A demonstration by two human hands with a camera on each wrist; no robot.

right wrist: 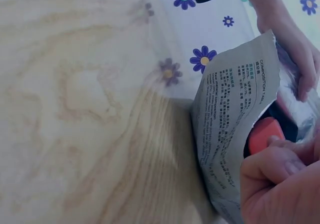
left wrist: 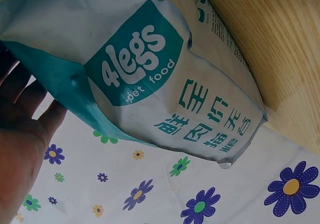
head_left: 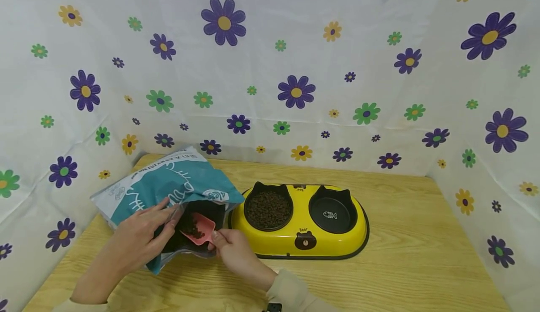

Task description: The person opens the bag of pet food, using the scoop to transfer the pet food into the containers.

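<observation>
A teal and white pet food bag (head_left: 162, 176) lies on its side with its mouth toward me. My left hand (head_left: 141, 230) holds the bag's mouth at its left edge; in the left wrist view the fingers (left wrist: 25, 84) pass behind the teal edge. A pink scoop (head_left: 205, 227), with dark brown kibble in it, is inside the bag mouth. My right hand (head_left: 238, 253) pinches the scoop's handle, thumb on top. From the right wrist view, the bag's rim hides part of the scoop (right wrist: 265, 134).
Right of the bag stands a yellow double feeder (head_left: 301, 209). Its left black bowl (head_left: 257, 197) holds brown kibble; the right bowl (head_left: 333, 213) shows a fish print and no kibble. A flowered cloth (head_left: 261, 59) surrounds the wooden table (head_left: 405, 237).
</observation>
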